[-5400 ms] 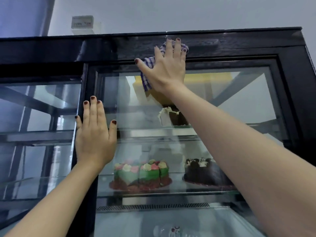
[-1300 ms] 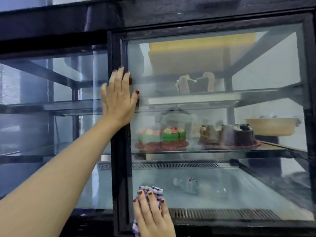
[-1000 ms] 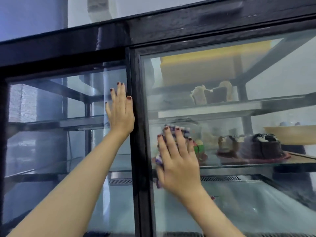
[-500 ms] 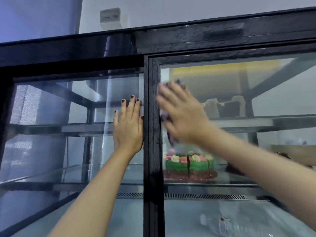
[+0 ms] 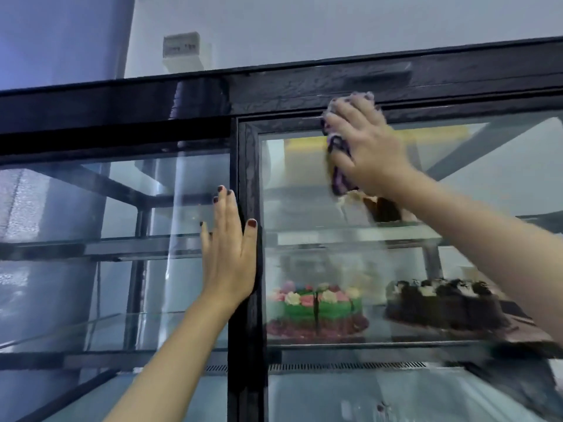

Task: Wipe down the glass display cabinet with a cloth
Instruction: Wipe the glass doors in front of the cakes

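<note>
Head view: right hand (image 5: pixel 370 153) presses cloth (image 5: pixel 337 178) high on the cabinet (image 5: pixel 247 178), fingers (image 5: pixel 350 115) flat; left hand (image 5: pixel 228 257) rests on its glass, fingers straight.

Black cabinet frame (image 5: pixel 248 178) looks rough & grainy yet w/ a glossy sheen, glass panes (image 5: pixel 304 208) smooth & shiny w/ streaky reflections, cloth (image 5: pixel 338 175) soft woven fabric, shelves (image 5: pixel 335 236) inside smooth, metal-looking, grille (image 5: pixel 335 366) at bottom ribbed metal, wall (image 5: pixel 304 25) up top matt paint.
</note>
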The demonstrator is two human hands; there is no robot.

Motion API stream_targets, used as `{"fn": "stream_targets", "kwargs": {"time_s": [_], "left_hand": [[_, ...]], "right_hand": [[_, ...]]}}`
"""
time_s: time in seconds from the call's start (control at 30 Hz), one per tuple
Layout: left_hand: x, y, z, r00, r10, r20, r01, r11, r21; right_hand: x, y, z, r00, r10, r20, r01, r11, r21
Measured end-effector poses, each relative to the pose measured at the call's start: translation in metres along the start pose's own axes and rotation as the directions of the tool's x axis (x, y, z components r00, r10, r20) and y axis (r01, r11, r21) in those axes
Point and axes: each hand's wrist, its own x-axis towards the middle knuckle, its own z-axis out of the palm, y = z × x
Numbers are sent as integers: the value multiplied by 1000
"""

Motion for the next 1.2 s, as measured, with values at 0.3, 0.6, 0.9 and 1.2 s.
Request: {"fn": "stream_targets", "kwargs": {"time_s": [0.3,0.6,0.9,1.2], "left_hand": [[-20,8,9,998,-22,-52,27,996,86],[-66,4,10,997,-71,-33,73,996,55],[-135,-24,12,997,-71,-9,71,997,4],[-136,-24,12,996,-85,-24,86,995,42]], "right_hand": [[-108,-13,3,930,-356,88,359,933,-15],[-42,9,-6,948,-300,101,299,954,26],[-5,-19,13,960,-281,9,281,960,-17],[-21,-40,19,898,-433,77,434,901,1]]}}
